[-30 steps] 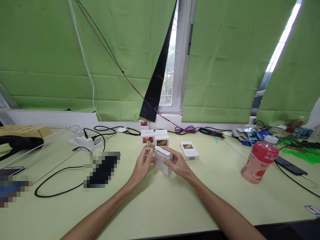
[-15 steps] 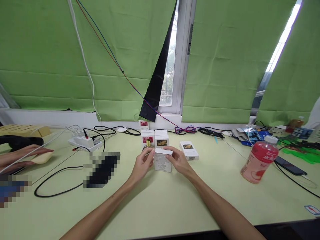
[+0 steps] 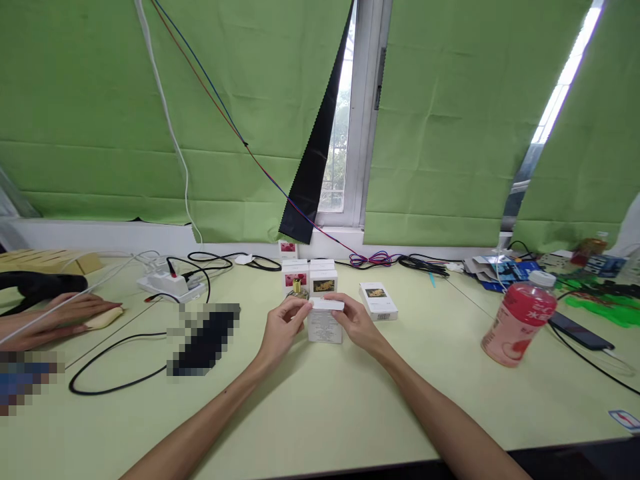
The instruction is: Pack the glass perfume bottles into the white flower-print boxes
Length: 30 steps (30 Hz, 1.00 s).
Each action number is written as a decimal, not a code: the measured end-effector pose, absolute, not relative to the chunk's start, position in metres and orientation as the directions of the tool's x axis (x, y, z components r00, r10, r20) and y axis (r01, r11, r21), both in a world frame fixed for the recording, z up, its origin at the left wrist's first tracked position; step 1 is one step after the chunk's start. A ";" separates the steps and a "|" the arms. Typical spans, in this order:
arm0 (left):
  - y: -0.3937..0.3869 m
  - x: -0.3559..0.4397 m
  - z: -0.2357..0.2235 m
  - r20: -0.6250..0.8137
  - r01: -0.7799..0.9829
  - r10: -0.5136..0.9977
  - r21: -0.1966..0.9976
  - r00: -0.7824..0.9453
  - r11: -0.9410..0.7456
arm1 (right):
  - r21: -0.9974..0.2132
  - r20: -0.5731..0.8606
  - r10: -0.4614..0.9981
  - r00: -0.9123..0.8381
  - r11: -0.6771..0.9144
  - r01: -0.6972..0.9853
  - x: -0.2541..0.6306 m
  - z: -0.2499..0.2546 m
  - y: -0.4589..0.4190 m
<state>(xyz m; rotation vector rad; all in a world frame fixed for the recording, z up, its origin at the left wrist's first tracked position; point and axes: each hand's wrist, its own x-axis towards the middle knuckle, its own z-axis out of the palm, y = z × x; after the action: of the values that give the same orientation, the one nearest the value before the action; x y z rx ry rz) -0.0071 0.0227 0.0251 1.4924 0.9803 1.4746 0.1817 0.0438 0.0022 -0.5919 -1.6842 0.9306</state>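
A small white box point(image 3: 325, 328) with fine print on its facing side stands upright on the table between my hands. My left hand point(image 3: 284, 327) pinches at the upper left corner of its top flap. At the upper right, my right hand point(image 3: 356, 320) is closed round the box's edge. Just behind is a bottle with a gold cap point(image 3: 297, 285), its lower part hidden by my left hand. Behind it stand a white box with a pink flower picture point(image 3: 295, 277) and another with a yellow picture point(image 3: 323, 283). A similar white box point(image 3: 379, 301) lies flat to the right.
A pink drink bottle point(image 3: 520, 320) stands at right, near a phone point(image 3: 580, 331). Cables and a power strip point(image 3: 173, 285) lie at left, beside a blurred dark object point(image 3: 207, 340). Another person's hand point(image 3: 65, 317) rests by a yellowish mouse point(image 3: 104, 319).
My left thumb has moved slightly right onto the box's top flap, which sits a little lower. The other person's hand has shifted right with the mouse.
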 end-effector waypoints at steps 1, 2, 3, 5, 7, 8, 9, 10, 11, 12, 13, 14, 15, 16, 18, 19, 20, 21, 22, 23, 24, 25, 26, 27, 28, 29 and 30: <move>0.023 -0.007 0.025 0.378 -0.014 0.926 0.926 0.016 -0.378 | -0.815 0.565 0.769 -0.298 0.578 -0.054 0.181 0.001 0.044; 0.024 -0.007 0.024 0.379 -0.018 0.925 0.925 0.013 -0.379 | -0.807 0.573 0.767 -0.288 0.589 -0.038 0.181 0.000 0.044; 0.025 -0.008 0.024 0.382 -0.021 0.924 0.924 0.009 -0.381 | -0.795 0.587 0.762 -0.274 0.606 -0.018 0.180 0.000 0.043; 0.026 -0.008 0.024 0.387 -0.022 0.922 0.922 0.002 -0.387 | -0.760 0.624 0.741 -0.250 0.649 0.029 0.179 0.002 0.040; 0.027 -0.008 0.024 0.393 -0.019 0.919 0.919 0.000 -0.393 | -0.711 0.671 0.707 -0.225 0.699 0.079 0.179 0.005 0.037; 0.027 -0.008 0.024 0.397 -0.017 0.918 0.918 0.000 -0.397 | -0.683 0.695 0.688 -0.210 0.722 0.106 0.178 0.007 0.035; 0.028 -0.008 0.024 0.400 -0.013 0.917 0.916 0.000 -0.400 | -0.656 0.719 0.669 -0.190 0.743 0.133 0.178 0.009 0.033; 0.028 -0.009 0.024 0.402 -0.009 0.916 0.915 0.002 -0.402 | -0.632 0.741 0.651 -0.164 0.759 0.156 0.177 0.011 0.032; 0.029 -0.009 0.024 0.405 -0.005 0.914 0.914 0.000 -0.405 | -0.613 0.761 0.635 -0.135 0.771 0.174 0.177 0.012 0.031; 0.029 -0.009 0.023 0.408 0.000 0.913 0.913 -0.001 -0.408 | -0.600 0.774 0.624 -0.108 0.777 0.188 0.176 0.013 0.031; 0.030 -0.009 0.023 0.409 0.006 0.912 0.912 -0.002 -0.409 | -0.595 0.781 0.618 -0.085 0.779 0.198 0.175 0.014 0.031; 0.030 -0.009 0.023 0.410 0.012 0.912 0.912 -0.002 -0.410 | -0.594 0.785 0.616 -0.067 0.779 0.203 0.175 0.014 0.031; 0.031 -0.010 0.022 0.411 0.019 0.912 0.911 -0.003 -0.411 | -0.596 0.785 0.617 -0.058 0.777 0.206 0.174 0.015 0.031; 0.031 -0.010 0.022 0.412 0.025 0.911 0.911 -0.003 -0.412 | -0.597 0.784 0.619 -0.053 0.775 0.208 0.173 0.015 0.031; 0.031 -0.011 0.021 0.415 0.033 0.910 0.909 0.002 -0.415 | -0.599 0.784 0.620 -0.043 0.772 0.212 0.173 0.015 0.030; 0.031 -0.011 0.021 0.418 0.035 0.908 0.908 0.001 -0.418 | -0.599 0.784 0.619 -0.038 0.772 0.212 0.173 0.016 0.030; 0.032 -0.011 0.021 0.420 0.035 0.908 0.907 0.000 -0.420 | -0.600 0.784 0.620 -0.036 0.771 0.212 0.173 0.016 0.029; 0.032 -0.011 0.021 0.421 0.035 0.907 0.907 -0.002 -0.421 | -0.602 0.784 0.621 -0.032 0.771 0.211 0.173 0.016 0.029; 0.032 -0.011 0.021 0.421 0.033 0.907 0.906 -0.004 -0.421 | -0.603 0.783 0.621 -0.030 0.770 0.210 0.172 0.016 0.029; 0.032 -0.011 0.022 0.423 0.031 0.906 0.906 -0.007 -0.422 | -0.605 0.782 0.623 -0.028 0.769 0.208 0.172 0.017 0.029; 0.032 -0.010 0.022 0.425 0.028 0.905 0.905 -0.010 -0.424 | -0.606 0.782 0.623 -0.025 0.768 0.207 0.172 0.017 0.028; 0.032 -0.010 0.023 0.427 0.025 0.904 0.904 -0.010 -0.426 | -0.608 0.781 0.625 -0.021 0.767 0.206 0.172 0.017 0.029; 0.032 -0.009 0.024 0.430 0.023 0.903 0.903 -0.008 -0.429 | -0.611 0.779 0.626 -0.016 0.765 0.205 0.172 0.017 0.029; 0.032 -0.009 0.024 0.433 0.021 0.901 0.901 -0.006 -0.433 | -0.614 0.777 0.629 -0.012 0.762 0.205 0.172 0.017 0.029; 0.031 -0.009 0.025 0.436 0.019 0.900 0.900 -0.003 -0.436 | -0.617 0.775 0.632 -0.009 0.760 0.205 0.172 0.017 0.029; 0.031 -0.009 0.025 0.439 0.019 0.899 0.899 0.000 -0.439 | -0.620 0.773 0.634 -0.007 0.758 0.205 0.172 0.017 0.029; 0.031 -0.009 0.025 0.441 0.021 0.897 0.897 0.003 -0.441 | -0.621 0.772 0.635 -0.007 0.757 0.206 0.172 0.017 0.029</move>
<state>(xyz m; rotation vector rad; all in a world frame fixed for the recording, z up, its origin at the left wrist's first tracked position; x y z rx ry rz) -0.0087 0.0315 0.0252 1.5542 0.9747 1.5286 0.1723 0.0288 0.0167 -0.6974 -1.5744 0.3865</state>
